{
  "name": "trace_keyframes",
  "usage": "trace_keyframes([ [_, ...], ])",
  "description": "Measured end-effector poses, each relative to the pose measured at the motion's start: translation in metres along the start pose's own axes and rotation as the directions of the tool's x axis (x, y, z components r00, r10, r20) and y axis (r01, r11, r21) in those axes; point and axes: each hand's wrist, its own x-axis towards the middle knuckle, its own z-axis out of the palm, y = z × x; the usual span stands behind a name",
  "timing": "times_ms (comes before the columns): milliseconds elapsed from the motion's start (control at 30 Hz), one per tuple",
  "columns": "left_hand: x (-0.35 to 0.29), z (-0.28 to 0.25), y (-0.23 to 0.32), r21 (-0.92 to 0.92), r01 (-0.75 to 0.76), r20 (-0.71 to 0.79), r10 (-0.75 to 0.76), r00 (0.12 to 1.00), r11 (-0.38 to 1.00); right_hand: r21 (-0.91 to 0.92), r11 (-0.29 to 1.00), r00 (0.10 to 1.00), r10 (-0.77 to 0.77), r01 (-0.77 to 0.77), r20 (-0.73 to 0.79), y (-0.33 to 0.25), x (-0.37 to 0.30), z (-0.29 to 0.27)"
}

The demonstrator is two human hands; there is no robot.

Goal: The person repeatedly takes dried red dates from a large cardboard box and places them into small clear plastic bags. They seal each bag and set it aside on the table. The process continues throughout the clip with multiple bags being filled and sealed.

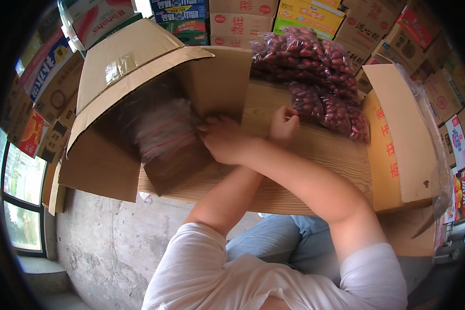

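Note:
My forearms cross over the wooden table, the right one above the left. My right hand (223, 138) reaches to the mouth of a cardboard box (139, 47) lying on its side at the left. Its fingers, blurred, are at the edge of a stack of clear plastic bags with red strips (165, 132) inside the box. Whether they grip the bags I cannot tell. My left hand (285, 125) is closed, knuckles up, over the table beside the bags of red dates (315, 62); what it holds, if anything, is hidden. The filled date bags lie piled at the back.
The wooden table (315, 160) carries an open cardboard carton (385, 139) at its right end, with plastic film along its side. Stacked cartons (243, 20) line the back and both sides. A window (23, 196) and concrete floor (108, 237) are at the left.

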Motion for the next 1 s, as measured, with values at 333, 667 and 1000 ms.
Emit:
trace_keyframes([
  [333, -0.008, -0.009, 0.026, 0.093, -0.033, 0.105, 0.023, 0.994, 0.995, 0.554, 0.829, 0.798, 0.282, 0.077, -0.533, 0.038, -0.070, -0.094],
  [667, -0.012, -0.001, 0.030, -0.178, 0.258, 0.187, -0.225, 0.956, 0.949, 0.731, 0.681, 0.191, 0.713, 0.038, -0.674, 0.078, -0.206, -0.148],
  [1000, -0.012, -0.002, 0.045, -0.015, -0.265, 0.054, 0.266, 0.963, 0.964, 0.543, 0.786, 0.162, 0.602, -0.296, -0.782, 0.069, -0.259, -0.125],
])
